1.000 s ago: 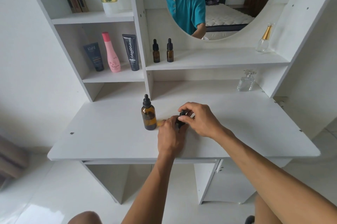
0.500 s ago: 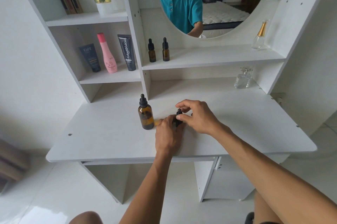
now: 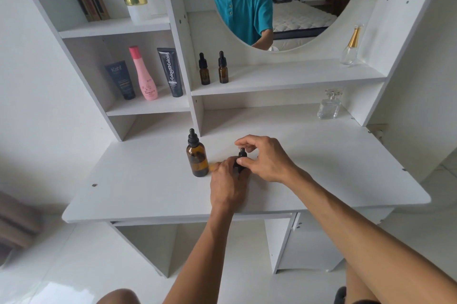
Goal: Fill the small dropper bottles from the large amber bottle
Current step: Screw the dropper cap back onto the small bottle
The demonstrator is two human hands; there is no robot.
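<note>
The person is working on the cap of a small bottle (image 3: pixel 240 162) that stands on the desk (image 3: pixel 138 180), just right of the large amber bottle (image 3: pixel 197 157). The left hand (image 3: pixel 228 182) wraps the small bottle's body and hides most of it, steadying it on the desktop, while the right hand (image 3: pixel 265 159) pinches the black dropper cap between thumb and fingertips, the other fingers curled above. I'd judge this to be the unscrewing or screwing of that cap; which way it turns cannot be told from here. If it is opening, the next move calls for lifting the dropper clear, setting it down, then uncapping the large amber bottle, which is closed with its own dropper top. That bottle looks roughly half full of liquid, a darker band low in the glass. How full the small bottle is I cannot tell, since the hand covers it. Well behind the large amber bottle, on the shelf (image 3: pixel 284 81) under the mirror, two more droppers (image 3: pixel 214 70) stand capped side by side; their levels are too dark to read.
</note>
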